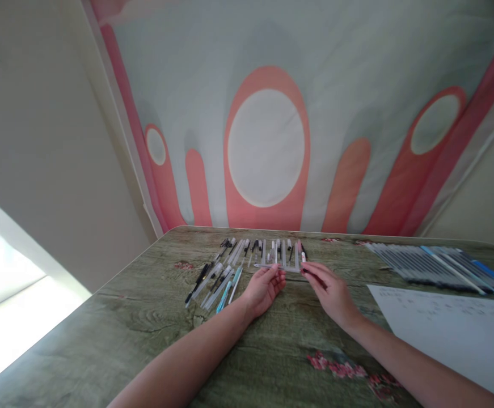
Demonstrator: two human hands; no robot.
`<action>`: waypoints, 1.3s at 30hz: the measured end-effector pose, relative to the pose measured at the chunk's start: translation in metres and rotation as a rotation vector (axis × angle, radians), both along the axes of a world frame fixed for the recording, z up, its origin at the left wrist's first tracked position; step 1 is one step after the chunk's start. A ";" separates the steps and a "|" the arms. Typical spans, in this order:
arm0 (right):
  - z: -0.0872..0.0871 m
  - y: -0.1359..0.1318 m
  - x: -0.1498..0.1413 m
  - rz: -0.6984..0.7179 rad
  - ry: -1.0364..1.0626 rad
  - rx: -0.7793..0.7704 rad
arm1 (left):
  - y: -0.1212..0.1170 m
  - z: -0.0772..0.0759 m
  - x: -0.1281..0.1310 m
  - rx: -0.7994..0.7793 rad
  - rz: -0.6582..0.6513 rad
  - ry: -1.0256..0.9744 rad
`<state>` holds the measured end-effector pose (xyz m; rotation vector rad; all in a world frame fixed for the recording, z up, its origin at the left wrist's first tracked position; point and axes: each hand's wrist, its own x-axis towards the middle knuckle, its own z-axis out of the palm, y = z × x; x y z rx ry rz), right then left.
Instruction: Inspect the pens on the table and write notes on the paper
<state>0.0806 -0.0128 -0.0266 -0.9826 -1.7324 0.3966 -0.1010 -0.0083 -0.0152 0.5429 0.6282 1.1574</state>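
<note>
My left hand [266, 290] is closed, thumb and fingertips pinched on a translucent pen barrel [290, 270] that lies crosswise in front of it. At the barrel's right end my right hand [330, 293] is closed too, its fingertips together; what sits between them is too small to tell. Just beyond its fingers is a small white piece [303, 257]. Behind both hands, a row of pens and clear pen barrels [284, 252] stretches across the table. Left of my left hand lies a loose group of pens, including a light blue pen [224, 297].
The wood-patterned table [144, 340] has printed pink flowers. Many grey sticks with several blue ones, looking like pens or refills [438, 266], lie side by side at the right. Nearer is a white sheet of paper [455, 334] with faint writing. A pink-and-grey patterned wall rises behind.
</note>
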 end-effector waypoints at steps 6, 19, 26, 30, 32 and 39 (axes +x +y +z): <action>0.000 -0.003 -0.001 0.082 0.055 -0.077 | 0.000 -0.001 0.000 0.013 -0.004 0.024; 0.001 -0.006 -0.002 0.048 0.056 -0.088 | 0.001 -0.004 0.001 0.030 0.006 0.050; 0.002 -0.006 -0.001 0.033 0.022 -0.087 | 0.002 -0.005 0.001 0.046 0.007 0.063; 0.001 -0.005 -0.001 0.038 0.027 -0.103 | 0.002 -0.006 0.000 0.054 0.006 0.064; -0.001 -0.004 -0.001 0.035 0.026 -0.109 | 0.003 -0.007 0.000 0.054 0.005 0.065; -0.001 -0.002 -0.001 0.048 -0.012 -0.082 | 0.003 -0.007 0.000 0.055 -0.004 0.068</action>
